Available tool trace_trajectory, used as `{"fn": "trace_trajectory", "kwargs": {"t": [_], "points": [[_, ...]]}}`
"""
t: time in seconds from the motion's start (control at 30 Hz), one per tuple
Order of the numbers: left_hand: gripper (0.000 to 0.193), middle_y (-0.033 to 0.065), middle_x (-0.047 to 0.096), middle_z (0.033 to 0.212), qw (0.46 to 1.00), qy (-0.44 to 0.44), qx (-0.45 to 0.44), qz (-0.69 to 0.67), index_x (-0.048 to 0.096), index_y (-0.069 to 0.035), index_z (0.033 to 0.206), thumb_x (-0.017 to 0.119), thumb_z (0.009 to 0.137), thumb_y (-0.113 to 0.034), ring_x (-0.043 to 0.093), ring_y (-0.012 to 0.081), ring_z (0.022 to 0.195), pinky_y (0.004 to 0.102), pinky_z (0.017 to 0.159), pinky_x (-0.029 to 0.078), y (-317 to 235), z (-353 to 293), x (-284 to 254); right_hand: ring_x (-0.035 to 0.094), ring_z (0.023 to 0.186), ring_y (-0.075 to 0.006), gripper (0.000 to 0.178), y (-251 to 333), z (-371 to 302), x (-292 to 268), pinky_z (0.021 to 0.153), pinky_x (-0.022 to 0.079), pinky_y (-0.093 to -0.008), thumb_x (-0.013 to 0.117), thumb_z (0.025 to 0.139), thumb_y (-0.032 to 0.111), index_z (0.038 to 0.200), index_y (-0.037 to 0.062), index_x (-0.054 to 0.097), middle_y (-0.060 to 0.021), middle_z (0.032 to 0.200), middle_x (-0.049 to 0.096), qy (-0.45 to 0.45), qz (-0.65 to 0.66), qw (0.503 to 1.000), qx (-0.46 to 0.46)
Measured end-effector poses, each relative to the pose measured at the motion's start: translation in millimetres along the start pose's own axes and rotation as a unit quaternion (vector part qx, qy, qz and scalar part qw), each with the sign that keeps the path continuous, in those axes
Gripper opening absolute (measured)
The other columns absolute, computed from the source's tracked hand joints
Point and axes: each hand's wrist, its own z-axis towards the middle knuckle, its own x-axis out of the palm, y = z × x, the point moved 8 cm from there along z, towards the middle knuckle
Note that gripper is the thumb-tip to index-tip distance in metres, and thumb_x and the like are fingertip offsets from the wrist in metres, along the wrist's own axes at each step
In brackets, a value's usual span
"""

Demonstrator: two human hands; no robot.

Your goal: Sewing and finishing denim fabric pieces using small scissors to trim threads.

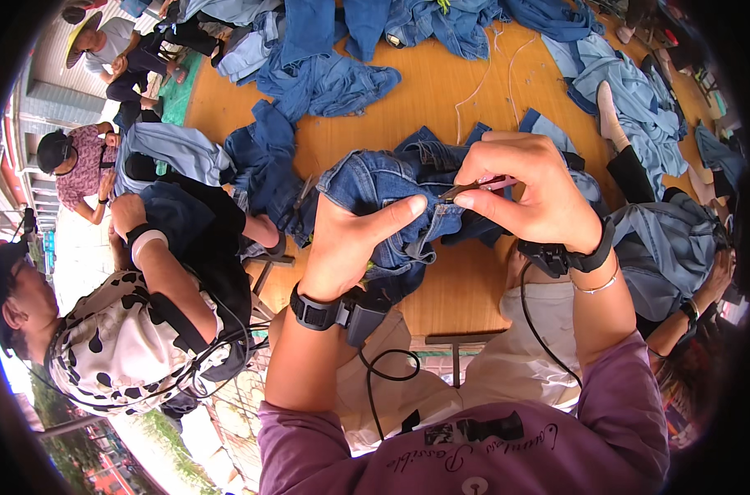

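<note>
My left hand (354, 243) grips a bunched piece of blue denim garment (383, 186) at its edge, thumb pressing on a seam. My right hand (527, 190) pinches a small pink-handled thread snipper (474, 188) with its tip against the same seam, right beside my left thumb. The garment lies on the near edge of a wooden table (441, 99). Both wrists wear black strapped devices with cables running down to my purple shirt.
Several other blue denim pieces (325, 78) lie piled across the far side of the table, with loose white threads (482, 82) on the wood. A person in a black-spotted white top (119, 338) sits at my left handling dark denim. Other people sit at the right (680, 239) and far left.
</note>
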Motion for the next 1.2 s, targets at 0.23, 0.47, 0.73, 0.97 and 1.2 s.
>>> {"fn": "trace_trajectory", "kwargs": {"t": [0.23, 0.47, 0.73, 0.97, 1.2], "points": [[0.02, 0.0028, 0.065, 0.085, 0.999, 0.025, -0.018, 0.026, 0.06, -0.001, 0.091, 0.076, 0.078, 0.002, 0.06, 0.0077, 0.075, 0.0248, 0.066, 0.05, 2, 0, -1, 0.056, 0.061, -0.0251, 0.019, 3, 0, 6, 0.054, 0.04, -0.0347, 0.076, 0.075, 0.011, 0.078, 0.0082, 0.058, -0.005, 0.067, 0.057, 0.059, -0.05, 0.997, -0.02], [0.022, 0.0014, 0.065, 0.084, 0.996, 0.042, -0.064, 0.037, 0.061, -0.002, 0.091, 0.078, 0.077, 0.001, 0.059, 0.0066, 0.075, 0.0242, 0.067, 0.05, 11, 0, -2, 0.057, 0.065, -0.0253, 0.019, 9, 0, 11, 0.054, 0.041, -0.037, 0.076, 0.074, 0.013, 0.079, 0.0097, 0.057, -0.0041, 0.067, 0.057, 0.089, -0.08, 0.991, -0.053], [0.019, 0.0002, 0.065, 0.086, 0.993, 0.074, -0.064, 0.067, 0.063, 0.0, 0.092, 0.076, 0.078, 0.0, 0.057, 0.0063, 0.077, 0.0241, 0.069, 0.05, 13, -1, 5, 0.057, 0.069, -0.0268, 0.018, 15, -4, 14, 0.055, 0.041, -0.0399, 0.075, 0.073, 0.013, 0.08, 0.0112, 0.059, -0.0038, 0.067, 0.055, 0.127, -0.157, 0.977, -0.072], [0.022, 0.0012, 0.067, 0.088, 0.987, 0.089, -0.113, 0.079, 0.063, -0.001, 0.095, 0.075, 0.076, 0.003, 0.061, 0.0076, 0.078, 0.0236, 0.07, 0.05, 21, -2, 6, 0.057, 0.071, -0.0264, 0.017, 17, -6, 16, 0.056, 0.043, -0.0403, 0.074, 0.073, 0.013, 0.08, 0.0119, 0.06, -0.0036, 0.068, 0.055, 0.142, -0.186, 0.968, -0.09], [0.022, 0.0004, 0.067, 0.088, 0.984, 0.099, -0.111, 0.102, 0.064, 0.0, 0.097, 0.074, 0.077, 0.0, 0.058, 0.0065, 0.079, 0.0242, 0.071, 0.05, 23, -2, 8, 0.056, 0.071, -0.0264, 0.018, 18, -8, 19, 0.056, 0.043, -0.0406, 0.074, 0.072, 0.013, 0.082, 0.0112, 0.059, -0.0031, 0.069, 0.055, 0.157, -0.195, 0.964, -0.094]]}}
